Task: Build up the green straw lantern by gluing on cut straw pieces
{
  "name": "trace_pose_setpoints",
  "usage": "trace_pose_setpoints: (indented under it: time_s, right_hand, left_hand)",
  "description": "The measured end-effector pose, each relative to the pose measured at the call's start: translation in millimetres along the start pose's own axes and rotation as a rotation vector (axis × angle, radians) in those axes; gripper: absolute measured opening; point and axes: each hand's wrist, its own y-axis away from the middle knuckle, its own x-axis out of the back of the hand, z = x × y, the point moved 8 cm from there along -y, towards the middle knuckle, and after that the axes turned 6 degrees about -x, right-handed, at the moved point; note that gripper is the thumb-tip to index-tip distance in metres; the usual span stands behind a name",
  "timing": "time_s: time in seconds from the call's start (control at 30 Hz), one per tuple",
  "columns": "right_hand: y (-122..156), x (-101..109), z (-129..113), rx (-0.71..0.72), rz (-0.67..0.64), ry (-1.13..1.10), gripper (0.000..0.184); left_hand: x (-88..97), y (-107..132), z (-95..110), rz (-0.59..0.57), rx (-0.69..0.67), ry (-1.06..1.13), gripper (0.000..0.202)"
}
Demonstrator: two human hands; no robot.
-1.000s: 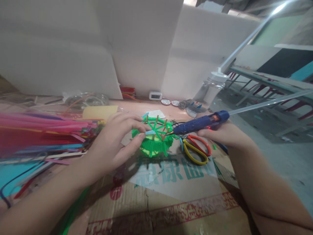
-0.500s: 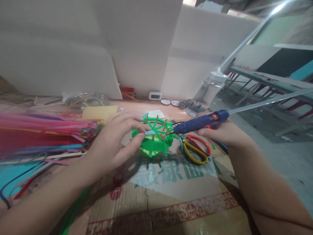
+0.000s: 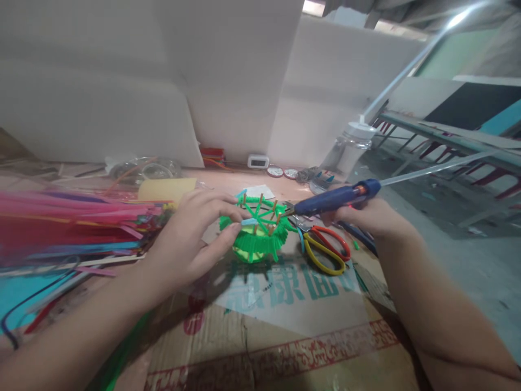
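My left hand (image 3: 203, 228) is closed on the left side of a round green pipe-cleaner piece (image 3: 260, 241), thumb and fingers pinching its edge by a light-blue strip (image 3: 248, 221). Green spokes cross its top, and several short brown sticks stand up around the ring. In my right hand (image 3: 366, 217) is a blue glue gun (image 3: 336, 197), a long clear glue stick (image 3: 435, 169) running out of its back. The gun's nozzle points left, close to the ring's right side; whether it touches cannot be made out.
Scissors (image 3: 325, 250) with red and yellow handles lie right of the green piece on printed cardboard (image 3: 285, 336). Bundled pink and red pipe cleaners (image 3: 73, 217) fill the left. Behind stand a clear jar (image 3: 345, 149), a small white digital display (image 3: 258, 161) and a tape roll (image 3: 150, 169).
My right hand has drawn the glue gun slightly to the right and up, so its nozzle has backed off from the sticks. My left hand and the green piece stay nearly still.
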Motion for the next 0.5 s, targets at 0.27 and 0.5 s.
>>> trace_pose_setpoints:
  time_s: [0.27,0.5]
  right_hand:
    - [-32.2,-9.7,18.7,-0.049,0.037,-0.097,0.039]
    - [-97.7,-51.6,40.8,-0.192,0.082,0.086,0.023]
  left_hand:
    - [18.8,-2.8,5.0,0.069,-0.032,-0.038,0.005]
    - [21.3,-2.6,3.2,0.060,-0.042,-0.167,0.009]
